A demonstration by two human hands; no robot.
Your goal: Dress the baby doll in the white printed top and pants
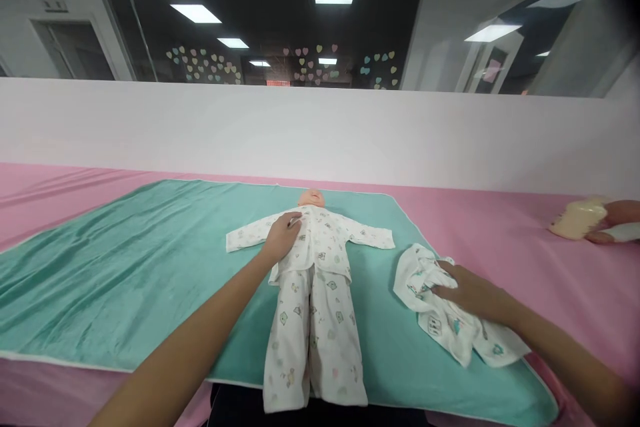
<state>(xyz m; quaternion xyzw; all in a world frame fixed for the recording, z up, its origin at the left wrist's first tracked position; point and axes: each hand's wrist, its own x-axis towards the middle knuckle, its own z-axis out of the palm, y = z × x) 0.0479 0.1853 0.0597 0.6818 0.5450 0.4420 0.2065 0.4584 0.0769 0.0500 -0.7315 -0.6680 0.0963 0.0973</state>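
Observation:
A baby doll (311,198) lies on its back in a white printed top (327,240), arms spread out. White printed trousers (337,340) stretch from under the top's hem towards me, and their legs reach the near edge of a green cloth (200,267). On the left side of the doll's chest rests my left hand (283,237), thumb and fingers slightly apart on the fabric. To the right, my right hand (470,290) is closed on a crumpled white baby garment (425,317) with green prints. The garment lies over the green cloth's right edge.
A pink cover (500,227) spreads beneath the green cloth. At the far right, another person's hand (623,213) is beside a pale yellow bottle-like object (577,219). A low white wall (250,130) runs behind the table, with a dark window above it.

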